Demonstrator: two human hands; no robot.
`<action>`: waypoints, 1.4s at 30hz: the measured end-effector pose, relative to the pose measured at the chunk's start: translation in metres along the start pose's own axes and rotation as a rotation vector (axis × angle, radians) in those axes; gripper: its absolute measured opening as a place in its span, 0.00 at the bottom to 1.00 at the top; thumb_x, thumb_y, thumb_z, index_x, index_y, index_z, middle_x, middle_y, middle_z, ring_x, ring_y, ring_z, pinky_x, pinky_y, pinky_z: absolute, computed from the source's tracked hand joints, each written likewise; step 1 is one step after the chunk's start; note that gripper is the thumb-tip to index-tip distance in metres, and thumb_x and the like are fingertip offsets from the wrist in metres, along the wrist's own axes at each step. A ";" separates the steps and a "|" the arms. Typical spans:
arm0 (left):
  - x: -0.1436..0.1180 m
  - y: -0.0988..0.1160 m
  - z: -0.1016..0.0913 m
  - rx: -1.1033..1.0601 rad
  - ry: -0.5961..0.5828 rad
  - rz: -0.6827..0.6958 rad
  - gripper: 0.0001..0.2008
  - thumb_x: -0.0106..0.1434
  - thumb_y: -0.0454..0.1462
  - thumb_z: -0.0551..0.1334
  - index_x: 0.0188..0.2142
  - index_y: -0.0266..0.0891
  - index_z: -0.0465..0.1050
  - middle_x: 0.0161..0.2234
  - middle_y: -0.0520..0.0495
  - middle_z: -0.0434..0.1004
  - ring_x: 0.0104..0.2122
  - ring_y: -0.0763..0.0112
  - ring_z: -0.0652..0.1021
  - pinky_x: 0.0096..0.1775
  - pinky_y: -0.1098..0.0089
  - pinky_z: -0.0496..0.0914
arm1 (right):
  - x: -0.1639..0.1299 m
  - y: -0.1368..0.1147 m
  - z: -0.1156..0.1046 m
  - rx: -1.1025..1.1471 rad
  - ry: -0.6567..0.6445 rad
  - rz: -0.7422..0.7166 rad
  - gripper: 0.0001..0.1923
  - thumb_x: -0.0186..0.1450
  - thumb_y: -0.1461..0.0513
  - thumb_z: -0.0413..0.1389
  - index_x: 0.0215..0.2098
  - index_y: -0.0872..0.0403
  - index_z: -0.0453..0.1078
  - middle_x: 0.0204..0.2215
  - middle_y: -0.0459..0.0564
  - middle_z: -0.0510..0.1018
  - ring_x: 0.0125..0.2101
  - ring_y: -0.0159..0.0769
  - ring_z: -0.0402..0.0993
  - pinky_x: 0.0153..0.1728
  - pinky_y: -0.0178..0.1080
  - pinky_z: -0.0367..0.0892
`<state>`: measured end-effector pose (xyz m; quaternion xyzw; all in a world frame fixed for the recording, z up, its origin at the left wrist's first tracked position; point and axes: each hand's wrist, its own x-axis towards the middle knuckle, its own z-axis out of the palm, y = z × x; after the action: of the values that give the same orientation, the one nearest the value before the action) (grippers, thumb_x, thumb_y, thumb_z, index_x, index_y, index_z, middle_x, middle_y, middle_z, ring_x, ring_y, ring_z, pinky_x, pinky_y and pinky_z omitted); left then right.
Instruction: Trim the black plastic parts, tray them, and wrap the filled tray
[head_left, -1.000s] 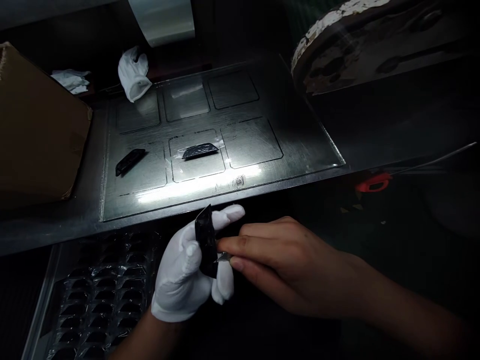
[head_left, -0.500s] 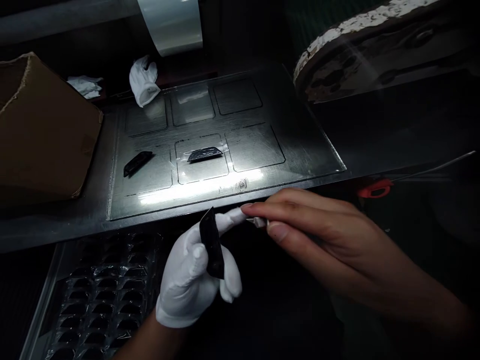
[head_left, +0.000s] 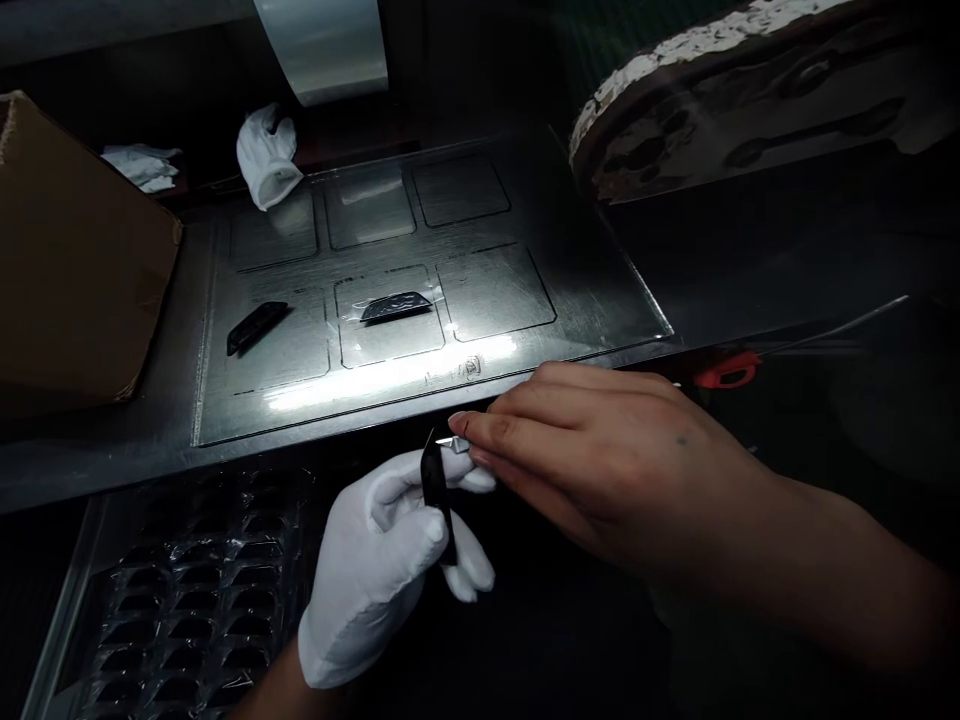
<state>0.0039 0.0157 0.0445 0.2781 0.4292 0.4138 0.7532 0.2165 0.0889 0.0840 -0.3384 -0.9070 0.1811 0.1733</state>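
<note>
My left hand (head_left: 382,560), in a white glove, grips a small black plastic part (head_left: 434,495) between thumb and fingers. The part stands nearly edge-on to me, below the front edge of the bench. My bare right hand (head_left: 592,450) is closed around a slim craft knife (head_left: 459,444), most of which is hidden in the fingers. Its thin bright blade points left, at the upper end of the black part; whether it touches cannot be told. On the bench lie a similar black part (head_left: 256,327) and another in clear film (head_left: 396,307).
A clear sheet with dark outlines covers the metal bench (head_left: 495,290). At left stands a cardboard box (head_left: 75,260); a white glove (head_left: 267,160) lies behind. Below left is a tray (head_left: 187,600) of wrapped black parts. A red-handled tool (head_left: 727,371) and a worn machine part (head_left: 720,110) are right.
My right hand has moved left with the knife, bringing its blade to the black part. My left hand has turned the part more edge-on. The view has shifted slightly.
</note>
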 end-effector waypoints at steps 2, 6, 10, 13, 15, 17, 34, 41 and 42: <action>0.001 0.000 0.001 0.006 0.013 -0.002 0.20 0.67 0.48 0.70 0.51 0.38 0.80 0.23 0.46 0.80 0.20 0.73 0.77 0.25 0.75 0.74 | 0.000 0.000 0.000 -0.044 -0.021 -0.003 0.12 0.76 0.60 0.57 0.52 0.53 0.80 0.40 0.50 0.85 0.39 0.42 0.78 0.41 0.44 0.74; 0.003 0.000 0.003 0.017 0.030 -0.018 0.18 0.67 0.47 0.70 0.49 0.38 0.81 0.28 0.46 0.81 0.20 0.73 0.78 0.25 0.75 0.74 | -0.001 -0.001 -0.001 -0.137 -0.041 0.004 0.11 0.72 0.65 0.59 0.51 0.53 0.79 0.40 0.50 0.85 0.39 0.43 0.78 0.38 0.44 0.72; 0.004 0.000 0.002 0.025 0.014 -0.047 0.18 0.68 0.47 0.69 0.49 0.37 0.80 0.26 0.45 0.81 0.20 0.72 0.77 0.24 0.76 0.74 | 0.001 0.001 -0.003 -0.184 -0.070 0.011 0.10 0.72 0.65 0.59 0.49 0.52 0.80 0.39 0.51 0.84 0.39 0.45 0.78 0.35 0.43 0.69; 0.005 -0.001 -0.001 -0.002 0.006 -0.079 0.19 0.69 0.49 0.67 0.50 0.37 0.80 0.22 0.47 0.79 0.19 0.73 0.77 0.22 0.78 0.72 | 0.004 0.002 -0.004 -0.227 -0.115 0.002 0.09 0.72 0.65 0.59 0.48 0.52 0.80 0.35 0.50 0.83 0.36 0.45 0.76 0.32 0.42 0.65; 0.006 -0.002 -0.003 -0.044 -0.024 -0.096 0.19 0.69 0.49 0.66 0.50 0.37 0.81 0.21 0.48 0.77 0.17 0.75 0.75 0.21 0.79 0.70 | 0.006 0.003 -0.005 -0.261 -0.148 -0.008 0.08 0.72 0.64 0.59 0.47 0.52 0.80 0.33 0.50 0.82 0.35 0.45 0.75 0.30 0.42 0.63; 0.008 -0.004 -0.006 -0.086 -0.060 -0.099 0.19 0.70 0.49 0.66 0.50 0.37 0.81 0.28 0.45 0.82 0.16 0.79 0.74 0.20 0.80 0.70 | 0.007 0.003 -0.009 -0.265 -0.170 -0.017 0.07 0.72 0.64 0.59 0.46 0.52 0.80 0.32 0.50 0.81 0.35 0.45 0.75 0.30 0.42 0.62; 0.014 -0.002 -0.004 -0.378 0.166 0.278 0.15 0.62 0.46 0.75 0.47 0.50 0.81 0.43 0.57 0.84 0.45 0.72 0.83 0.54 0.70 0.78 | -0.014 0.002 0.007 0.231 -0.021 0.044 0.13 0.78 0.61 0.53 0.57 0.49 0.74 0.38 0.46 0.83 0.33 0.35 0.79 0.34 0.38 0.72; 0.011 -0.004 -0.005 -0.382 0.171 0.300 0.15 0.62 0.45 0.75 0.47 0.51 0.81 0.44 0.57 0.87 0.45 0.71 0.85 0.54 0.71 0.78 | -0.007 -0.008 0.004 0.019 -0.066 0.014 0.08 0.74 0.64 0.56 0.49 0.51 0.74 0.33 0.45 0.80 0.29 0.35 0.75 0.31 0.39 0.65; 0.011 -0.004 -0.005 -0.378 0.173 0.299 0.14 0.62 0.45 0.75 0.47 0.51 0.81 0.45 0.57 0.87 0.45 0.71 0.85 0.54 0.71 0.78 | -0.007 -0.008 0.004 -0.014 -0.070 0.008 0.08 0.73 0.65 0.56 0.48 0.51 0.74 0.32 0.45 0.79 0.29 0.35 0.75 0.30 0.39 0.64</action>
<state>0.0043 0.0235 0.0345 0.1562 0.3609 0.6158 0.6827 0.2149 0.0777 0.0833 -0.3366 -0.9124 0.1873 0.1382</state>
